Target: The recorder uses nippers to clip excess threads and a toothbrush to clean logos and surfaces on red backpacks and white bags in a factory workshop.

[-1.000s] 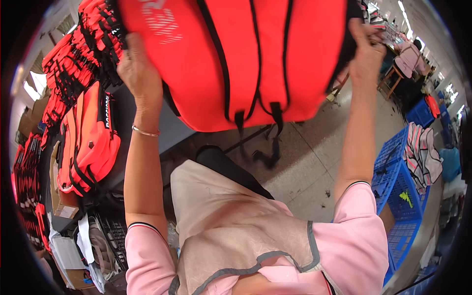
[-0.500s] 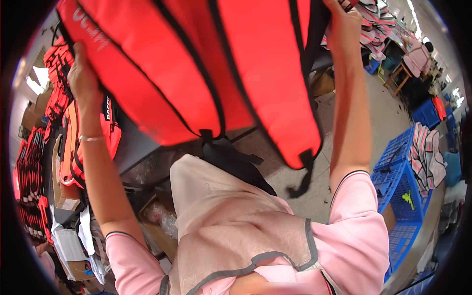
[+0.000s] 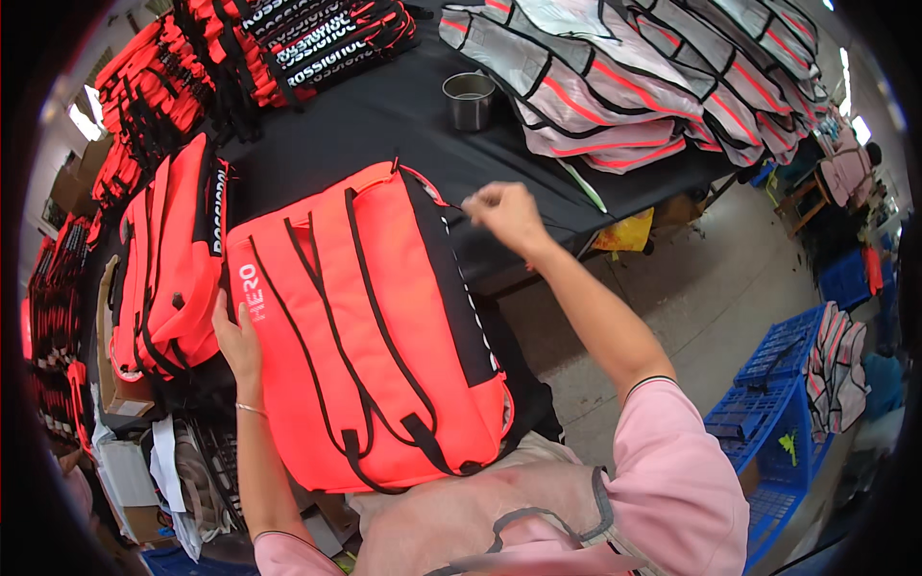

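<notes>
A bright coral-red backpack [image 3: 322, 370] with black side panels and black-edged shoulder straps lies on the black-covered table, strap side up. Its lower end reaches over the near edge against my apron. My left hand [image 3: 237, 338] holds the backpack's left edge, part of its fingers hidden behind the side. At the upper right corner, my right hand [image 3: 509, 219] is pinched closed on a thin black zipper pull beside the opened edge. A second red backpack [image 3: 173, 278] stands just left of my left hand.
Piles of red-and-black backpacks [image 3: 317, 43] fill the far left. A metal cup [image 3: 471, 101] stands near the stacked grey pieces with coral stripes [image 3: 634, 86]. A pale green-white strip [image 3: 583, 185] lies by the table edge. Blue plastic crates [image 3: 768, 403] stand on the floor at right.
The backpack has come down from in front of me onto the table. My right hand has moved from its raised grip at the far right to the zipper at the corner.
</notes>
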`<move>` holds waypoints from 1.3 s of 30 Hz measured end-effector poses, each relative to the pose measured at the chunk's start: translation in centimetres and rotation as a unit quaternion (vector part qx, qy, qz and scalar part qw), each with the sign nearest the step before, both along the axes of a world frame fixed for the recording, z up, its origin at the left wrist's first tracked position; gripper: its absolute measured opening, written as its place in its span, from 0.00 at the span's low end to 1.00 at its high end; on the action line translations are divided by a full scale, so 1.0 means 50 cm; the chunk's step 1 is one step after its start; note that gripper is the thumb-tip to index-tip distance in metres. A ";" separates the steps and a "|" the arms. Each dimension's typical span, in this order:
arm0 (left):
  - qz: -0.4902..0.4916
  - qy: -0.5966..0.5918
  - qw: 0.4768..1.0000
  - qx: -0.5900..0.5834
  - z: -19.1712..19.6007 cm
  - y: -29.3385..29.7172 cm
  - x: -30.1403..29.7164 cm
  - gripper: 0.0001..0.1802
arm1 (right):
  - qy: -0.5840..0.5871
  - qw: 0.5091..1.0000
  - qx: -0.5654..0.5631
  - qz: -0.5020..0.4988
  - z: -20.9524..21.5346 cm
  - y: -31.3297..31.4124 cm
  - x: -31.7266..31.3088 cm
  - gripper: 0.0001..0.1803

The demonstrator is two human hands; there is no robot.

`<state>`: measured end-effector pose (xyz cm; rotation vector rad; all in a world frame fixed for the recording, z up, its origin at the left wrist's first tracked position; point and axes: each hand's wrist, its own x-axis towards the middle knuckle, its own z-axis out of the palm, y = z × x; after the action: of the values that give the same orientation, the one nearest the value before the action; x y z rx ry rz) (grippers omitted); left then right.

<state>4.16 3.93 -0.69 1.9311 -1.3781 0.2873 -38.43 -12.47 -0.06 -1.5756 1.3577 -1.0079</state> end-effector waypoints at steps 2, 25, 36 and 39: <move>-0.100 0.039 0.991 -0.083 0.094 -0.003 -0.159 0.15 | 0.102 0.986 -0.111 -0.071 0.010 -0.075 -0.025 0.17; -0.714 0.407 0.511 0.253 0.178 0.108 -0.683 0.08 | 0.463 0.795 -0.274 -0.281 -0.104 -0.068 -0.269 0.12; -0.345 -0.018 0.938 -0.016 0.144 -0.154 -0.330 0.11 | 0.331 0.925 -0.139 -0.126 0.057 0.146 -0.303 0.08; -0.279 -0.038 0.958 -0.046 0.141 -0.255 -0.263 0.12 | 0.281 0.954 -0.089 -0.049 0.103 0.134 -0.252 0.11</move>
<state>-8.97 -8.79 6.36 1.3918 -1.8560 0.1480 -51.02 -5.78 5.07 -2.0502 1.7760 -0.7806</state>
